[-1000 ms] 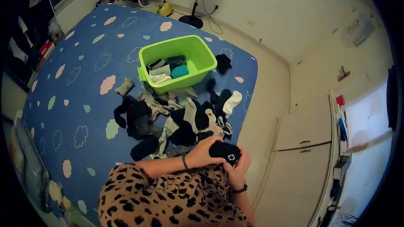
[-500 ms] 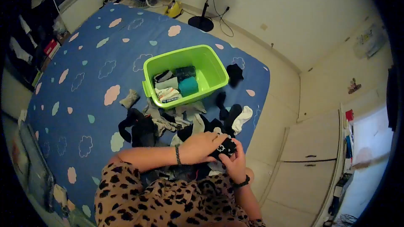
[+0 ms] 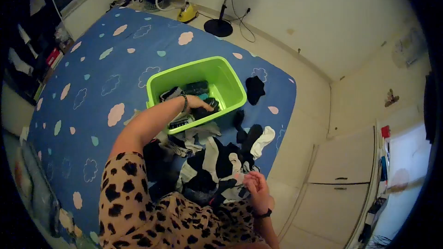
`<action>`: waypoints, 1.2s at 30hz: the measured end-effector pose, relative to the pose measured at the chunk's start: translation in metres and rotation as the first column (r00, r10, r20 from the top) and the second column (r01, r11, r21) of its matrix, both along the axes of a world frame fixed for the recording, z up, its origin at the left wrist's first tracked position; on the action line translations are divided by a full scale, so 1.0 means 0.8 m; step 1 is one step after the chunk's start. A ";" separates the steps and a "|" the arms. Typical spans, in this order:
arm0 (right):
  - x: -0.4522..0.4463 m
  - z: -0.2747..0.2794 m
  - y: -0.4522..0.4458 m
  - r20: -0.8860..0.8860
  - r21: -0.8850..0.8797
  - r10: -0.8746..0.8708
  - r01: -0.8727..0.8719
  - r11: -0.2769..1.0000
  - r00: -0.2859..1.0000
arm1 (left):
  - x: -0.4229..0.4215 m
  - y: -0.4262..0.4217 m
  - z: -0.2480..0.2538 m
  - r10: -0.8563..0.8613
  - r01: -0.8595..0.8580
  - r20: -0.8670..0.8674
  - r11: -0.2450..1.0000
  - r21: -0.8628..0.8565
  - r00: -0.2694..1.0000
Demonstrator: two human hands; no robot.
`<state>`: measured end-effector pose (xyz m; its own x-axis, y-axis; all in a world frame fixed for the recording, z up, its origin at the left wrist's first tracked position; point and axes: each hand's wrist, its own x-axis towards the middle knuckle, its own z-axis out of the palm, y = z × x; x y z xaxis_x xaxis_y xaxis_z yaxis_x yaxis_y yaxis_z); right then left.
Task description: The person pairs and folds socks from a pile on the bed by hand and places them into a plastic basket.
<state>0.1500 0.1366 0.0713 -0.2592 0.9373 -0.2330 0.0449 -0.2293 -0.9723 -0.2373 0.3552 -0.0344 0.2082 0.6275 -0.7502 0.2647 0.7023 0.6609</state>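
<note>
My left hand (image 3: 201, 103) is inside the green bin (image 3: 233, 93), its fingers closed on a folded black sock (image 3: 208, 109). Beside that hand in the bin lie a dark folded bundle (image 3: 196, 87), a grey and black one (image 3: 171, 93) and a teal one, mostly covered. My right hand (image 3: 256, 186) hangs over the near right of the sock pile (image 3: 211, 157), fingers curled together with nothing visible in them. The pile of black, grey and white socks spreads over the bed in front of the bin.
A black sock (image 3: 254, 90) lies right of the bin on the blue patterned bed (image 3: 106, 55). A white sock (image 3: 263, 142) is near the bed's right edge. Behind the bed stand a fan (image 3: 218, 27) and a yellow appliance (image 3: 187, 13). Cabinets (image 3: 339, 170) are at the right.
My left hand has moved forward from my body into the bin with the black sock. My right hand has let go of the sock and stays near the pile.
</note>
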 end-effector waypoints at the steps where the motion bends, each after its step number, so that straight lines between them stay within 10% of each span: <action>1: 0.004 -0.002 -0.002 0.007 0.026 0.019 -0.019 0.999 1.000 | 0.007 -0.008 0.005 -0.058 0.058 0.037 0.998 0.008 0.998; 2: 0.007 -0.001 -0.004 0.010 0.019 0.009 -0.009 1.000 1.000 | 0.013 -0.013 0.013 -0.068 0.068 0.040 0.998 0.002 0.997; 4: 0.011 0.001 -0.006 0.120 -0.125 0.048 -0.033 0.992 0.992 | 0.024 -0.016 0.028 -0.168 0.351 -0.622 0.918 0.183 0.764; 6: 0.015 -0.014 -0.009 0.085 -0.101 0.052 -0.043 0.994 0.995 | 0.032 -0.016 0.022 -0.299 0.507 -0.661 0.850 0.144 0.689; 14: 0.007 -0.038 -0.011 -0.034 0.047 0.124 -0.122 0.991 0.992 | 0.044 -0.051 -0.033 0.062 0.789 -0.949 0.540 0.293 0.310; 18: 0.011 -0.030 -0.017 0.160 -0.055 0.186 -0.179 0.982 0.970 | 0.044 -0.035 -0.051 -0.002 0.853 -0.995 0.514 0.085 0.100; 24: 0.020 -0.023 -0.026 0.185 -0.085 0.169 -0.156 0.984 0.968 | 0.030 -0.031 0.034 -0.414 0.903 -0.909 0.408 -0.132 0.054; 27: 0.025 -0.027 -0.031 0.224 -0.074 0.194 -0.182 0.980 0.955 | 0.011 -0.009 0.052 -0.628 0.837 -0.702 0.541 -0.084 0.336; 28: 0.027 -0.031 -0.034 0.216 -0.067 0.197 -0.186 0.980 0.956 | -0.002 -0.003 0.042 -0.586 0.809 -0.627 0.575 0.123 0.512; 31: 0.033 -0.051 -0.037 0.225 -0.026 0.227 -0.227 0.973 0.947 | 0.002 -0.015 0.030 -0.119 0.821 -0.869 0.411 0.397 0.480; 36: 0.016 -0.031 -0.030 0.199 -0.010 0.176 -0.178 0.984 0.964 | 0.017 -0.011 0.024 -0.148 0.940 -0.955 0.267 0.213 0.259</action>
<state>0.1627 0.1126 0.0463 -0.3707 0.8826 -0.2891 0.2763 -0.1923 -0.9416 -0.2234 0.3464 -0.0151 0.4759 0.8513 -0.2210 0.8762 -0.4807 0.0349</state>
